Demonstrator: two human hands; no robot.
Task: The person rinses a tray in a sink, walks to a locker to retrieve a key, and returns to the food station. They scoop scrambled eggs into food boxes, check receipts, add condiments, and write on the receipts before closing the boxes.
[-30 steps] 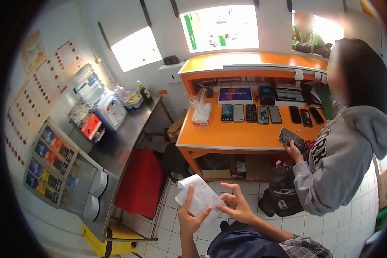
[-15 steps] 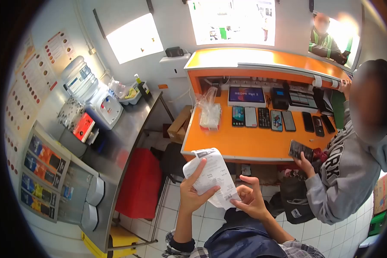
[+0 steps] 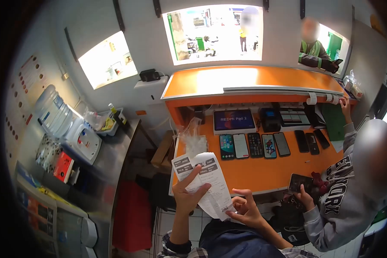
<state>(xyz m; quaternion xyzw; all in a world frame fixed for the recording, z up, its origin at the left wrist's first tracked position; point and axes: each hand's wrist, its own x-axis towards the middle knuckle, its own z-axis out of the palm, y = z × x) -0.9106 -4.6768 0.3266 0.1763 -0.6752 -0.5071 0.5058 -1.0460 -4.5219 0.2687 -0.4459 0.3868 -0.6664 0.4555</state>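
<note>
Two overlapping white printed receipts with dark header blocks are held up in front of me. My left hand is closed on their left side, its thumb and a finger lying across the print. At the lower right corner, my right hand pinches the paper with its thumb, the other fingers curled and the index finger raised. Beyond the papers stands an orange desk with a row of phones on it.
A person in a grey hoodie stands at my right, holding a phone. On the desk are a Redmi Pad 2 box and a plastic bag. Left is a metal counter with a water dispenser. Another person leans at the window.
My view has tilted up and shifted right. The receipts have fanned apart, showing a second dark-headed sheet at the left. Both hands keep their hold.
</note>
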